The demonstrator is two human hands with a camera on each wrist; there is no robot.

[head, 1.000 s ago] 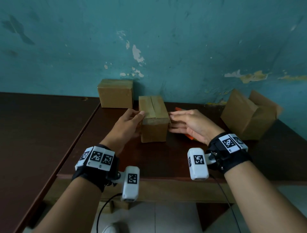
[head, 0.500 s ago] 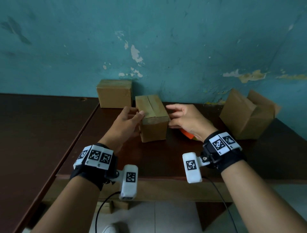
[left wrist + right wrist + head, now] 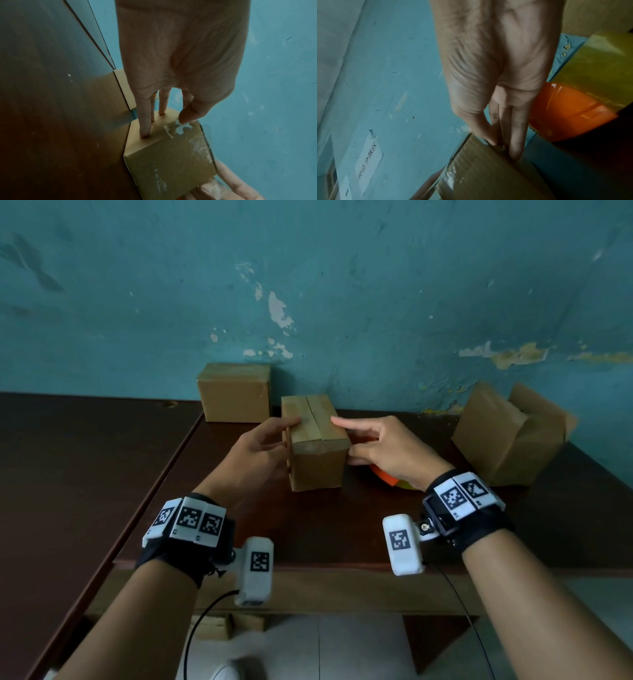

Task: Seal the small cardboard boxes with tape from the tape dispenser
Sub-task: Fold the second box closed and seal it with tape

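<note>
A small closed cardboard box stands on the dark wooden table, its top seam running away from me. My left hand presses straight fingers against its left side, with the thumb on the top edge. My right hand lays its index finger over the top right edge, and the other straight fingers press the right side. Shiny clear tape shows on the box. The orange tape dispenser lies on the table under my right hand, mostly hidden; its orange body shows in the right wrist view.
A second closed box stands against the blue wall at the back left. A larger box with open flaps stands at the right. A darker table adjoins on the left. The table's front edge runs just behind my wrists.
The box has shifted slightly left and away between my hands. My right hand rose from the box's side, and its index finger now reaches over the top edge.
</note>
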